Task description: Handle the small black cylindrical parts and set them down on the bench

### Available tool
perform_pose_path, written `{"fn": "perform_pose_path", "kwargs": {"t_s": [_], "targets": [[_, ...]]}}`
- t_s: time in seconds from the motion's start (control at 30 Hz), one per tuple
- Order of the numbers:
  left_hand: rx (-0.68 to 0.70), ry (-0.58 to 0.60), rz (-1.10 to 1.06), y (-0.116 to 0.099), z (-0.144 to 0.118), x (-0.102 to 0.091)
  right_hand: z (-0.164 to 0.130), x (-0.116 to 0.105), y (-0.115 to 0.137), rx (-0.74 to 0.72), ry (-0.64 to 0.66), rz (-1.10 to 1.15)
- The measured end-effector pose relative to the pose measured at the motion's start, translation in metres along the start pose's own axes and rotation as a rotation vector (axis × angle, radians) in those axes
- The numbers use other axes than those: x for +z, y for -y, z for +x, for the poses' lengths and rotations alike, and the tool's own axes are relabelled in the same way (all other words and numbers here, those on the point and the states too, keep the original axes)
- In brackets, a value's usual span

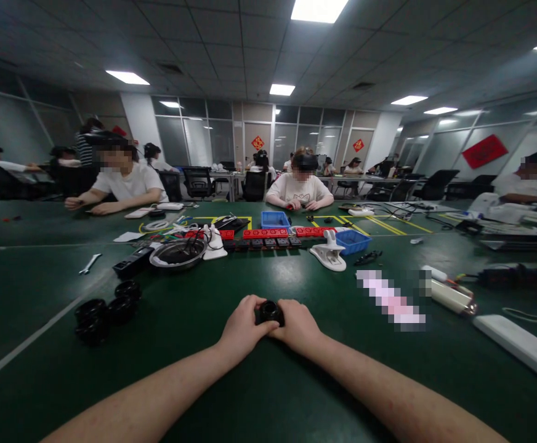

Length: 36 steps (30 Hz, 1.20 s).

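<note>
While both the left hand (243, 326) and right hand (298, 326) clasp a black part (269, 312), green table (250, 381), busy office

No text, label, brand or number could be read anywhere. The only signs were three red hangings, each too small and blurred to make out: a red diamond sign (258, 143) on the glass partition at twelve o'clock, a second red diamond sign (358, 145) at one o'clock, and a red banner (484, 151) on the glass wall at two o'clock, whose dark marks stayed illegible.
</note>
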<state>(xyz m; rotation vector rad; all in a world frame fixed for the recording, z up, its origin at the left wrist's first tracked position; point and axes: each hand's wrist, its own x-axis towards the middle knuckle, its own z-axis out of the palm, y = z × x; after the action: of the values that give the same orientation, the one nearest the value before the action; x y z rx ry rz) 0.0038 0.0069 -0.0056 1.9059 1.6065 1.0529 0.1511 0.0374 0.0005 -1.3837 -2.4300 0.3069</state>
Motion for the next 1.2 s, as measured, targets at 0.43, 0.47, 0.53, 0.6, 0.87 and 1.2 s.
{"fn": "perform_pose_path", "kwargs": {"t_s": [0.43,0.47,0.53,0.6,0.87,1.2], "targets": [[0.117,0.271,-0.106,0.005,0.011,-0.014,0.011,-0.022,-0.027,-0.256,0.363,0.529],[0.126,0.276,-0.114,0.006,0.012,-0.014,0.013,-0.024,-0.029,-0.248,0.381,0.541],[0.132,0.277,-0.123,0.007,0.012,-0.014,0.014,-0.025,-0.030,-0.230,0.368,0.521],[0.128,0.273,-0.121,0.006,0.011,-0.013,0.014,-0.023,-0.029,-0.215,0.334,0.490],[0.032,0.100,-0.034,-0.006,0.001,-0.006,0.009,0.000,-0.018,-0.051,0.122,0.302],[0.042,0.078,-0.037,-0.003,0.002,-0.004,-0.001,-0.001,0.000,-0.046,-0.042,0.040]]}}
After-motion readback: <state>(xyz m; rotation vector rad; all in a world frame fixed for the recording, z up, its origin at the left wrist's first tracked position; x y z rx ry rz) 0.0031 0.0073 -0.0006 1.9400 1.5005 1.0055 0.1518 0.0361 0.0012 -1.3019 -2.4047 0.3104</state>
